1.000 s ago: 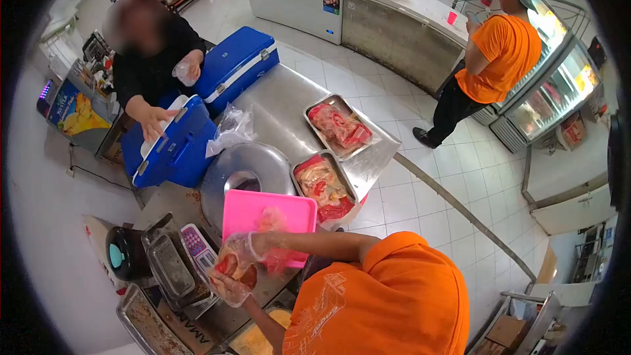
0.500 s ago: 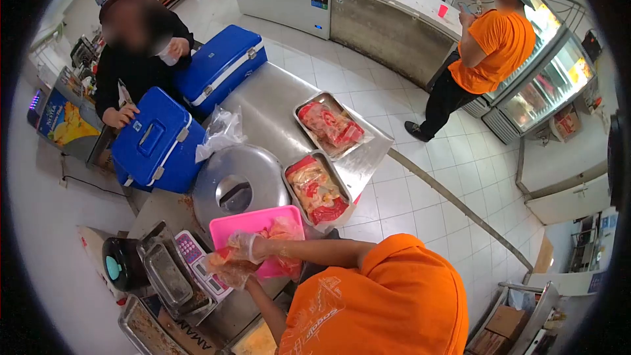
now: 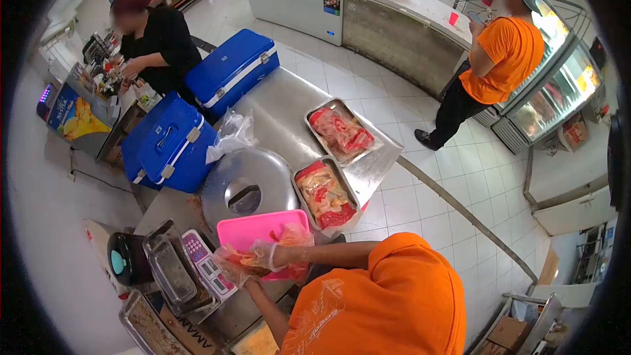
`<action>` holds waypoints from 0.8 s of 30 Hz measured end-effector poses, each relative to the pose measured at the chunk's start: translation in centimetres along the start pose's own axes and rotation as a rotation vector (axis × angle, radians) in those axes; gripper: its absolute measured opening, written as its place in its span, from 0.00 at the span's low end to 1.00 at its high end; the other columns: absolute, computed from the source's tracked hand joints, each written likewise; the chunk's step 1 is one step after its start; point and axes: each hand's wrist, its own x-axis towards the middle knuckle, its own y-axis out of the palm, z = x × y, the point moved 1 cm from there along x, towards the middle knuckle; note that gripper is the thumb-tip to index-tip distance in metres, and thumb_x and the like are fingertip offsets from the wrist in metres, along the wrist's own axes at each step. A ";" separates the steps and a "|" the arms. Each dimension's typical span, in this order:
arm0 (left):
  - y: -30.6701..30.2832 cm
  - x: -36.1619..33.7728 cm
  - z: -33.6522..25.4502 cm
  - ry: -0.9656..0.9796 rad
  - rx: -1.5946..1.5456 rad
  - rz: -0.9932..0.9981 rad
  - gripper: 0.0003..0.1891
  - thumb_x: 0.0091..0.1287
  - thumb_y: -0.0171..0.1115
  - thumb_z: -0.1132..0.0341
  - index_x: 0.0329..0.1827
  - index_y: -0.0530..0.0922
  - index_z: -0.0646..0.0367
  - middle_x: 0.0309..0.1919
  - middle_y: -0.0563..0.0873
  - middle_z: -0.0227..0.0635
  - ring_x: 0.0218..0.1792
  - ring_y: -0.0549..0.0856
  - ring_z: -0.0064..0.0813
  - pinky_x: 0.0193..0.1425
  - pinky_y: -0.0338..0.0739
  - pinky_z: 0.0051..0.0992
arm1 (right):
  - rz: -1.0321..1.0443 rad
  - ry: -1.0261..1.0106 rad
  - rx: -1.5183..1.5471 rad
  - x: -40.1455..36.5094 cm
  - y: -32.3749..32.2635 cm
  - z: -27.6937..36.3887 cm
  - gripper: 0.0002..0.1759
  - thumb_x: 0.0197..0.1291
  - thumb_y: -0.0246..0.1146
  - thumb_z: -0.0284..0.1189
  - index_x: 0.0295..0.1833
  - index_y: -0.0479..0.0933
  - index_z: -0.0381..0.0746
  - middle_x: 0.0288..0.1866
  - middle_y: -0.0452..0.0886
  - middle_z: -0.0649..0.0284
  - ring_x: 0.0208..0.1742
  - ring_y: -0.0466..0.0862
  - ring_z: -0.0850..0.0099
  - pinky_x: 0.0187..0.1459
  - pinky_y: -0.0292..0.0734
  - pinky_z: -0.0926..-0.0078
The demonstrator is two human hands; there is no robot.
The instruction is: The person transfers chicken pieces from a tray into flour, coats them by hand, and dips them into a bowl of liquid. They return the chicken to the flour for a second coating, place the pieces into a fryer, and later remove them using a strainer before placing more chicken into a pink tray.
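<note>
Both my hands wear clear plastic gloves and are close together over a pink tray. My left hand is closed around the near side of an orange-red piece of marinated meat. From the other side, my right hand grips the same piece; the fingers partly hide it. Beside my right hand, a clear plastic bag with reddish contents lies in the tray. A purple-keyed weighing scale stands left of my left hand.
Two metal trays of bagged meat lie on the steel table. A large round metal lid, blue coolers and stacked pans are around. One person stands behind the coolers, another by the display fridge.
My hands have moved right, farther over the pink tray, with the meat. The person behind the coolers has turned away and taken a hand off the cooler. The view has shifted slightly.
</note>
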 end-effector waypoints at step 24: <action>-0.1 0.6 1.4 -0.056 -0.062 0.032 0.21 0.70 0.50 0.53 0.55 0.71 0.62 0.47 0.79 0.39 0.46 0.79 0.38 0.55 0.72 0.34 | 0.055 0.059 -0.326 1.3 1.3 1.1 0.25 0.60 0.56 0.50 0.29 0.80 0.37 0.20 0.77 0.58 0.23 0.76 0.71 0.24 0.69 0.69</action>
